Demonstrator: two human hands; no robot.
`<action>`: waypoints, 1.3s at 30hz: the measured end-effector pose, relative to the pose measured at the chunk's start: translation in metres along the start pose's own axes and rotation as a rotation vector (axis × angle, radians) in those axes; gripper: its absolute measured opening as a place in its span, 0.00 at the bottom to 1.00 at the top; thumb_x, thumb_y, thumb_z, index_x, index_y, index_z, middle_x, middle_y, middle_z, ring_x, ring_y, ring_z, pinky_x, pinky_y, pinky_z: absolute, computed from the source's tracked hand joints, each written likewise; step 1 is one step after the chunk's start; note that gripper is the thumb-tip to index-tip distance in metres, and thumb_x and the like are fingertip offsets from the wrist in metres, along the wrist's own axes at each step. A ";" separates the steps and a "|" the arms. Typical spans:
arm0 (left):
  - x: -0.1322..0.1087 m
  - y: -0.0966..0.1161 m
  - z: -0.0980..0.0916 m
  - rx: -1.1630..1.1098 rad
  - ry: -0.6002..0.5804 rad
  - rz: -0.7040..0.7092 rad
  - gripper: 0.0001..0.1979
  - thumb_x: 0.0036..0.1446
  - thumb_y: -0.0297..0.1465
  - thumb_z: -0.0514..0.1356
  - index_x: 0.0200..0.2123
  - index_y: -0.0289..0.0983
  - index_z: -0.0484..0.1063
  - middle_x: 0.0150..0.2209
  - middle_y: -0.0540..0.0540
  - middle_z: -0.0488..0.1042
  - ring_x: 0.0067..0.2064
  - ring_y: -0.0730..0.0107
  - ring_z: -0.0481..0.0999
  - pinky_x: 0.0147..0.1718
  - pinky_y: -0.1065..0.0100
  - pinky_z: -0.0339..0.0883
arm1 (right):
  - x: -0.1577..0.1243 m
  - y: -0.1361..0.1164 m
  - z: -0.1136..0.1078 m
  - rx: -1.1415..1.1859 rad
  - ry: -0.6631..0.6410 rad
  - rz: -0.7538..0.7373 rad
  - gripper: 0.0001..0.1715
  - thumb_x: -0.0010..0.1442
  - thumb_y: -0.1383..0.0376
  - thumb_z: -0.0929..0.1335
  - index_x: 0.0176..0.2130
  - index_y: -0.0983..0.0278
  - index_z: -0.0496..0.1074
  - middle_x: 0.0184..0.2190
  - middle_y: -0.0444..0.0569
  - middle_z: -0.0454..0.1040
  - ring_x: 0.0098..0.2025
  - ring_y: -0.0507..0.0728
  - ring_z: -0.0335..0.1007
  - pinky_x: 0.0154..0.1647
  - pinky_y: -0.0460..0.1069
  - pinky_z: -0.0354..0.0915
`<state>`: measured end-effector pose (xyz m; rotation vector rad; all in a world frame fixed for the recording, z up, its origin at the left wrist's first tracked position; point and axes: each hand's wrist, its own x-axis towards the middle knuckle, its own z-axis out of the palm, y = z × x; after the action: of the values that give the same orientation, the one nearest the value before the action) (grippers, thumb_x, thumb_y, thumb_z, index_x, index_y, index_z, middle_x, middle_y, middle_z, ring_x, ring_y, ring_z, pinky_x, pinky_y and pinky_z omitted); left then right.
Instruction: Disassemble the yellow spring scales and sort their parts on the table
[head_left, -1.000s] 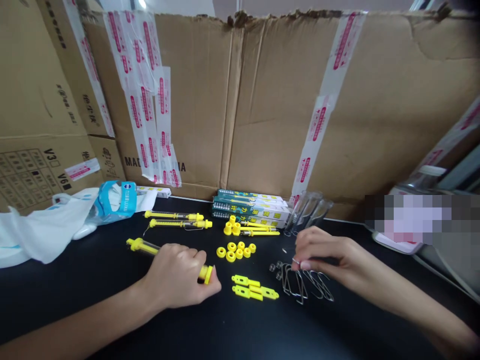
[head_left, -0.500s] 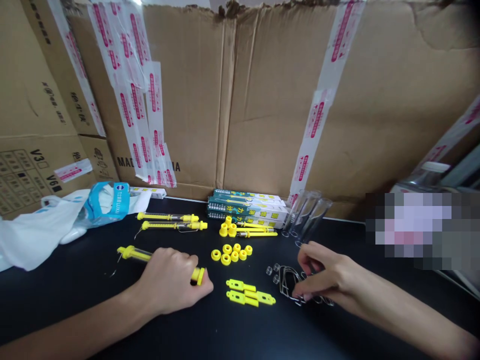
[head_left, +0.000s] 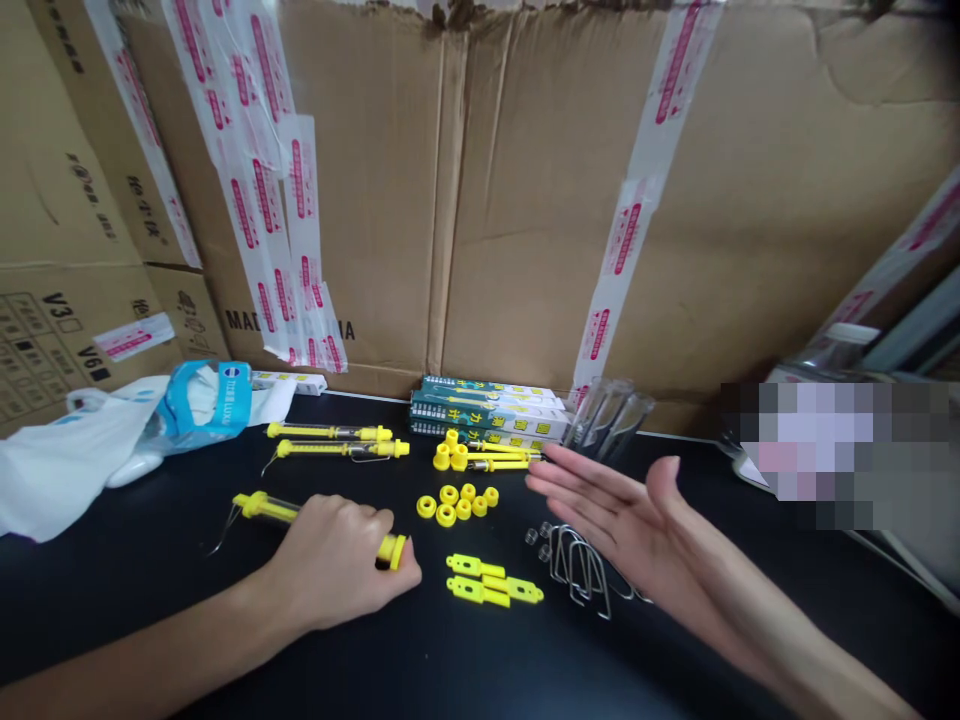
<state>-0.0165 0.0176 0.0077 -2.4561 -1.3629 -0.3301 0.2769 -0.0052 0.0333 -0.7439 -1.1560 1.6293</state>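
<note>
- Black tabletop (head_left: 480, 660) runs under both your forearms, and everything here lies on it.
- Your left hand (head_left: 334, 560) is closed around a tube spring scale (head_left: 268, 508), which lies flat, pointing left. It has a yellow body, a clear barrel and a thin wire hook at the far end, and its yellow end cap (head_left: 391, 550) pokes out past your fingers.
- Your right hand (head_left: 645, 525) is wide open, fingers spread, holding nothing, above the table.
- Just under it sit bent wire hooks (head_left: 577, 575), with flat yellow sliders (head_left: 491, 582) to their left.
- Between your hands lie yellow rings (head_left: 448, 503).
- Farther on, you have two finished-looking scales (head_left: 337, 440), yellow rods with caps (head_left: 487, 462), teal-and-white boxes (head_left: 487, 405) and clear tubes (head_left: 607, 420).
- At far left are a white plastic bag (head_left: 67, 465) and a blue-edged packet (head_left: 202, 402).
- Behind it all stands a taped cardboard wall (head_left: 525, 200). A pixelated patch hides the right side.
</note>
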 end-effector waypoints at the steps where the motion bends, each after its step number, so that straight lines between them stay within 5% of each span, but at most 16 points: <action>1: 0.000 0.000 0.001 -0.007 0.017 0.018 0.16 0.56 0.36 0.54 0.19 0.37 0.71 0.18 0.47 0.74 0.21 0.59 0.77 0.21 0.68 0.60 | 0.001 0.005 0.004 0.118 -0.033 0.044 0.40 0.67 0.41 0.54 0.59 0.62 0.70 0.60 0.54 0.70 0.66 0.59 0.59 0.67 0.53 0.54; 6: -0.002 -0.003 0.005 -0.047 0.095 0.086 0.17 0.56 0.43 0.56 0.26 0.36 0.71 0.23 0.47 0.75 0.26 0.58 0.78 0.26 0.64 0.67 | 0.003 0.017 0.019 0.417 -0.146 0.182 0.41 0.68 0.43 0.53 0.61 0.68 0.68 0.63 0.55 0.66 0.68 0.60 0.55 0.69 0.53 0.48; 10: 0.000 -0.004 0.004 -0.056 0.045 0.099 0.13 0.64 0.35 0.51 0.31 0.36 0.70 0.27 0.46 0.73 0.30 0.59 0.76 0.30 0.62 0.67 | 0.000 0.021 0.026 0.493 -0.201 0.232 0.40 0.68 0.43 0.54 0.61 0.68 0.67 0.63 0.54 0.66 0.68 0.60 0.53 0.70 0.54 0.44; 14: 0.002 -0.004 0.003 -0.090 0.056 0.133 0.18 0.68 0.27 0.42 0.32 0.37 0.69 0.30 0.45 0.71 0.33 0.60 0.72 0.36 0.60 0.64 | -0.001 0.027 0.032 0.515 -0.244 0.253 0.40 0.68 0.42 0.55 0.61 0.68 0.67 0.64 0.54 0.65 0.69 0.60 0.51 0.71 0.54 0.42; 21: 0.002 -0.007 0.010 -0.212 0.167 0.149 0.18 0.70 0.31 0.44 0.49 0.31 0.70 0.45 0.38 0.73 0.48 0.54 0.71 0.49 0.52 0.66 | -0.001 0.031 0.037 0.526 -0.296 0.271 0.42 0.66 0.41 0.56 0.63 0.67 0.65 0.64 0.54 0.65 0.69 0.61 0.51 0.71 0.57 0.40; 28: -0.002 -0.008 0.007 -0.327 0.241 0.176 0.17 0.70 0.32 0.46 0.55 0.34 0.67 0.51 0.38 0.73 0.54 0.55 0.70 0.53 0.54 0.67 | -0.002 0.031 0.042 0.479 -0.295 0.298 0.42 0.65 0.40 0.58 0.62 0.66 0.67 0.64 0.54 0.66 0.69 0.62 0.50 0.71 0.57 0.40; 35: -0.005 0.021 -0.001 -0.675 0.177 0.263 0.22 0.68 0.48 0.47 0.49 0.38 0.68 0.40 0.44 0.76 0.40 0.61 0.75 0.40 0.62 0.70 | -0.005 0.043 0.051 0.380 -0.365 0.352 0.44 0.62 0.36 0.59 0.60 0.65 0.69 0.62 0.56 0.68 0.67 0.62 0.57 0.69 0.56 0.45; 39: 0.002 0.029 0.003 -0.839 0.089 0.337 0.16 0.72 0.33 0.43 0.41 0.38 0.70 0.35 0.48 0.76 0.34 0.71 0.75 0.35 0.72 0.70 | 0.000 0.059 0.055 0.297 -0.389 0.321 0.41 0.59 0.35 0.60 0.55 0.59 0.74 0.60 0.55 0.70 0.64 0.64 0.62 0.64 0.60 0.54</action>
<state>0.0094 0.0057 0.0011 -3.2000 -0.8283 -1.0869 0.2084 -0.0282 -0.0014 -0.4455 -1.0582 2.2309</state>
